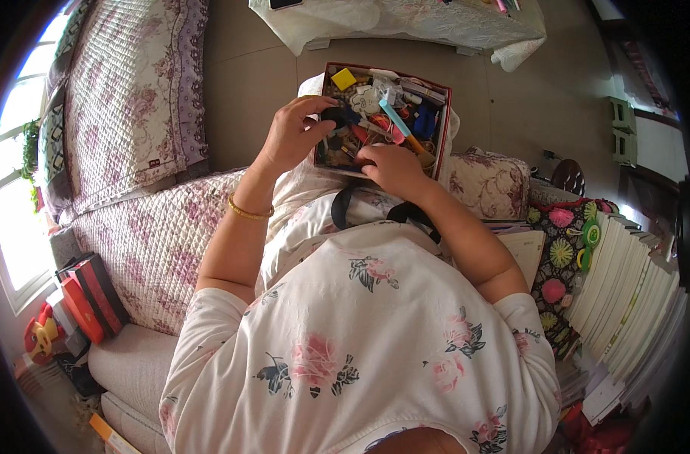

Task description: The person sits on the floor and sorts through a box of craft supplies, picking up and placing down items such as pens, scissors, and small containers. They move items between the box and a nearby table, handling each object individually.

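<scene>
An open red-edged box (pixel 446 122) full of small odds and ends rests on my lap. At its left side my left hand (pixel 294 135) pinches a round black object (pixel 335 116) between thumb and fingers. My right hand (pixel 395 171) reaches over the near rim, fingers curled down among the contents; whether they grip something is hidden. Close to it lies a stick with a light blue end (pixel 394 116) and an orange end, slanting across the pile. A yellow block (pixel 343 79), a crumpled clear plastic bag (pixel 386 88) and a blue item (pixel 424 122) are also inside.
A table with a white lace cloth (pixel 402 22) stands ahead, a phone (pixel 285 3) at its edge. Quilted floral covers (pixel 169 244) drape the sofa. Tall stacks of books (pixel 623 295) rise on my right. Red and black boxes (pixel 89 301) stand at left.
</scene>
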The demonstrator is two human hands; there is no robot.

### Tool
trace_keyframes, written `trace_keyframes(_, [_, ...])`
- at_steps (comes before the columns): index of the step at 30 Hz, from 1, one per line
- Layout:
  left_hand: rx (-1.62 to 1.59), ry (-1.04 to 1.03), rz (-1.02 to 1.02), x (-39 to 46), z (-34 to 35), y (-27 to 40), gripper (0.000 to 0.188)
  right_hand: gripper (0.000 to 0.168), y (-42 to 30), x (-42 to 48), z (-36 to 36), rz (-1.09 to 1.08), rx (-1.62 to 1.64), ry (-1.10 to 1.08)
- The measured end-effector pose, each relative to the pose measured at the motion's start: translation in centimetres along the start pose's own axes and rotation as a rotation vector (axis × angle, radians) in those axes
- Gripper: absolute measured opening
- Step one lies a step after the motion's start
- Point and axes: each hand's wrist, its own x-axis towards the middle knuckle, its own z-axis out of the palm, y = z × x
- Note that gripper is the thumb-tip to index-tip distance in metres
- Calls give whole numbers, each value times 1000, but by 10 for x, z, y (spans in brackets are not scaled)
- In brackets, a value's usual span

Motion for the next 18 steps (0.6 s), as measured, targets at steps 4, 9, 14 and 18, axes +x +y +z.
trace_keyframes(4, [4,-2,12,0,0,-1,24,15,2,1,5,-22,-83,41])
trace_keyframes(9, [-23,19,11,0,-1,-3,26,14,-14,-12,-10,42,-174,208])
trace_keyframes(14, [18,36,1,3,-3,-2,29,15,-8,-31,-42,-5,-215,363])
trace_keyframes(18, [-44,40,32,5,-3,-3,28,8,-2,-42,-67,23,-76,419])
